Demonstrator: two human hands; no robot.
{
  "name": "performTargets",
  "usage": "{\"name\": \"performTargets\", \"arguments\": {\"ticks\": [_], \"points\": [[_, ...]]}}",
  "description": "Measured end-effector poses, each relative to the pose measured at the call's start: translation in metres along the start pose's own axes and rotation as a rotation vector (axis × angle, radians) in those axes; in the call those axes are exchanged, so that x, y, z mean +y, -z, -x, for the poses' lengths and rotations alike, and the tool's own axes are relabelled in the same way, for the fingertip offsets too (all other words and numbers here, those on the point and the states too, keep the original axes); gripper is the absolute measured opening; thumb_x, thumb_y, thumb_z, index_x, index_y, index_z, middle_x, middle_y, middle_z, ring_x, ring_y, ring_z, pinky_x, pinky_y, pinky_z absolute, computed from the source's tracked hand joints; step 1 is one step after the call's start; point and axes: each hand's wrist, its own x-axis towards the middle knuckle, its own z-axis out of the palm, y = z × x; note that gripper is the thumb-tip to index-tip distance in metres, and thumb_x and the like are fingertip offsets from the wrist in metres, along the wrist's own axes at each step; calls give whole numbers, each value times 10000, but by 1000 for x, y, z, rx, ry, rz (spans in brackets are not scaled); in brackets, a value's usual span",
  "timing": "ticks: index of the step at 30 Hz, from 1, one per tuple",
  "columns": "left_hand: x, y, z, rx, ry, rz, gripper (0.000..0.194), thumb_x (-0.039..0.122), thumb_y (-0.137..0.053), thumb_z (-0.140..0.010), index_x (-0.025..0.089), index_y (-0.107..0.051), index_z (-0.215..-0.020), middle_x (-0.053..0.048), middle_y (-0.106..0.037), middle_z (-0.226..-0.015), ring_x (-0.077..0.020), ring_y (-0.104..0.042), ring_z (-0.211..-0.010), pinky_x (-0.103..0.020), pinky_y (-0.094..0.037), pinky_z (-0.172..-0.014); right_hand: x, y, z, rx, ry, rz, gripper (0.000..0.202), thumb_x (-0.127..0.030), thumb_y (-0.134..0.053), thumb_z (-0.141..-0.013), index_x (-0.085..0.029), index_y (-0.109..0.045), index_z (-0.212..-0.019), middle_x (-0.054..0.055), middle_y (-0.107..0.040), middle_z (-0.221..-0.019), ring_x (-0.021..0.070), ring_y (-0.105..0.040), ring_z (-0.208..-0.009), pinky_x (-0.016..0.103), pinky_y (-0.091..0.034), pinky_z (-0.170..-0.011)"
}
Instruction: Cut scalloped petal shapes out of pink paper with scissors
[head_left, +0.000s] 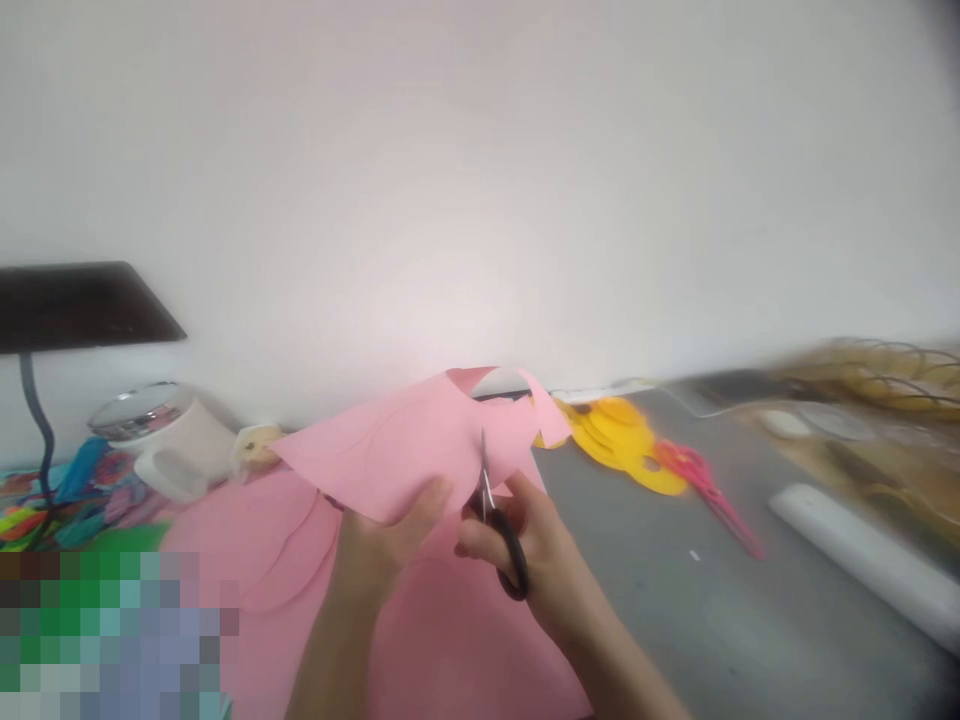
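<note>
My left hand [390, 540] grips the lower edge of a pink sheet [420, 440], thumb on top and the fingers hidden beneath it. Faint curved lines show on the sheet, and a cut strip curls away at its upper right. In my right hand [532, 540] is a pair of black-handled scissors [512, 565], its blades pointing up and away against the sheet. More pink sheets [465, 630] lie on the table under both hands. Round pink cut-outs [247, 540] overlap to the left of my left hand.
Yellow cut-outs [619, 440] and pink scissors [709, 490] lie right of my hands on the grey table [675, 610]. A white roll or bar [862, 560] is further right. At left stand a white mug [184, 450], colourful bundles [82, 490] and a dark lamp [82, 305]. A wall rises behind.
</note>
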Motion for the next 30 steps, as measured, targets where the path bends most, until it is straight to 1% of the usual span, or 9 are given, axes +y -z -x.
{"name": "performTargets", "arguments": {"ticks": [4, 10, 12, 15, 17, 20, 24, 28, 30], "points": [[-1, 2, -1, 6, -9, -36, 325, 397, -740, -649, 174, -679, -878, -71, -723, -855, -271, -666, -885, -420, -520, -868, 1, 1, 1, 27, -16, 37, 369, -288, -795, -607, -207, -501, -815, -49, -582, -611, 152, -561, -594, 270, -436, -569], [4, 2, 0, -50, 9, -10, 219, 370, -709, -683, 188, -675, -800, -56, -701, -760, -261, -659, -861, -387, -523, -795, -5, -1, 2, 41, -31, 77, 348, -277, -775, -623, -199, -543, -870, -50, -579, -548, 155, -564, -546, 270, -452, -539], [3, 2, -1, -42, 9, -4, 219, 366, -710, -670, 192, -662, -795, -57, -694, -778, -262, -647, -873, -377, -525, -763, -5, -1, 2, 40, -29, 79, 348, -294, -769, -624, -199, -549, -877, -53, -578, -537, 157, -570, -525, 270, -452, -525], [-2, 3, -4, 20, 8, 24, 248, 356, -736, -637, 192, -639, -797, -58, -681, -817, -254, -630, -873, -369, -519, -750, -2, 0, 1, 36, -34, 82, 354, -301, -766, -622, -197, -551, -884, -55, -586, -535, 153, -575, -498, 260, -439, -505], [-6, 4, -7, 19, 25, 75, 238, 357, -753, -630, 192, -621, -739, -28, -640, -705, -221, -616, -759, -338, -508, -665, 0, 0, 0, 42, -44, 74, 348, -282, -763, -621, -193, -548, -881, -57, -593, -537, 148, -574, -489, 261, -447, -510], [-10, 1, -7, -23, 56, 146, 237, 381, -738, -669, 194, -593, -660, 24, -549, -539, -146, -526, -535, -291, -452, -526, 2, -1, -1, 57, -46, 50, 321, -255, -746, -641, -187, -547, -883, -56, -597, -544, 145, -580, -489, 273, -475, -532], [-10, -11, -1, 77, 88, 122, 212, 367, -723, -684, 190, -608, -670, 1, -618, -582, -170, -598, -572, -305, -508, -561, 2, -6, 0, 82, -22, 35, 331, -281, -753, -651, -189, -565, -907, -50, -593, -563, 151, -589, -503, 275, -485, -520], [-10, -21, 4, 108, 121, 117, 232, 356, -730, -679, 187, -584, -613, 6, -602, -540, -172, -599, -498, -292, -505, -454, 2, -8, 2, 109, -31, 55, 323, -319, -750, -663, -191, -564, -894, -46, -588, -568, 152, -594, -501, 271, -478, -512], [-10, -24, 5, 159, 129, 138, 236, 360, -746, -655, 187, -588, -630, 10, -600, -531, -168, -586, -468, -279, -481, -397, 3, -8, 1, 105, -21, 43, 353, -341, -769, -649, -193, -561, -893, -36, -599, -594, 158, -598, -519, 282, -486, -523]]}}
